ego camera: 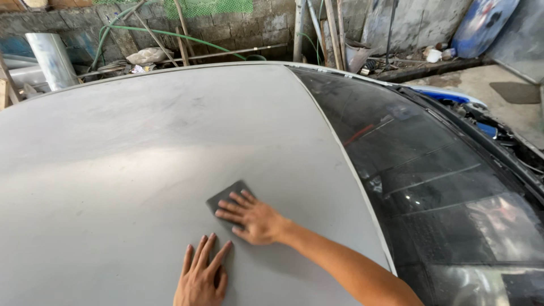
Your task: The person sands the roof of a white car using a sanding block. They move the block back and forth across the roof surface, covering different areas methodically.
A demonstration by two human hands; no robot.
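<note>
Cluttered block walls, poles and a green hose point(170, 34) stand behind a car whose dull grey roof point(141, 141) fills the view. On that roof the right hand point(252, 218) lies flat with fingers spread, pressing a dark sanding sheet point(224, 198) against the paint so it stays down. Just below the sheet, the left hand point(199, 276) rests open, palm on the roof, seemingly as a brace. Right of the roof, the dark windshield point(430, 170) slopes away.

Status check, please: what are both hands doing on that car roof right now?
Right hand flat, pressing grey sanding sheet on grey car roof. Left hand flat on bare roof beside it. Nothing in the way.
</note>
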